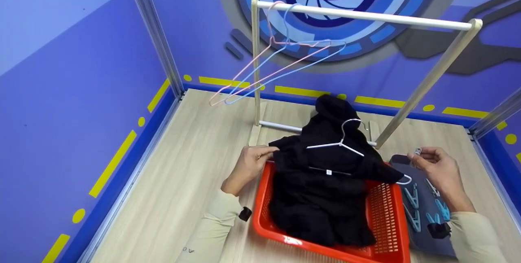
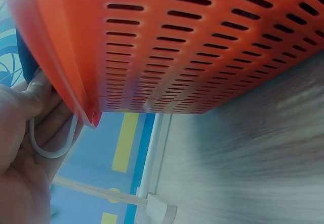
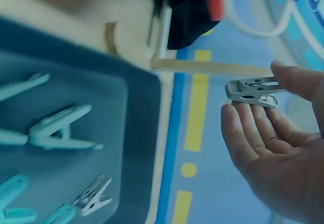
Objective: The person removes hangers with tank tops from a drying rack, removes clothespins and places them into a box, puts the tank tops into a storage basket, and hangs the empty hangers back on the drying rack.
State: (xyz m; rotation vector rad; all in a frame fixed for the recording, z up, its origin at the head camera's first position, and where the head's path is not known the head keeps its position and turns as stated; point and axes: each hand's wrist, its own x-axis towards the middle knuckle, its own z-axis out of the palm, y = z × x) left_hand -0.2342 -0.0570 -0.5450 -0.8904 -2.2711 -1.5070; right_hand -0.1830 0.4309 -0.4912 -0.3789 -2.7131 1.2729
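Observation:
A black hooded garment [image 1: 317, 210] lies over a red basket [image 1: 259, 210], with a white hanger [image 1: 341, 144] set in its shoulders. One hanger end loop pokes out at the right. At the garment's left shoulder, my left hand [image 1: 249, 167] pinches the dark cloth between thumb and fingers; the other white hanger loop [image 2: 53, 154] shows against that palm. My right hand [image 1: 443, 173] is raised over a dark grey tray [image 1: 425, 238]. Between its thumb and fingers it holds a grey clothespin [image 3: 253, 89], apart from the garment.
Several teal clothespins [image 1: 413, 196] and a grey clothespin [image 3: 94, 196] lie in the tray. Behind the basket stands a rack with a white rail [image 1: 366, 14]. A pink hanger [image 1: 244, 67] and a blue hanger [image 1: 301, 71] hang at its left end. Walls enclose the wooden table.

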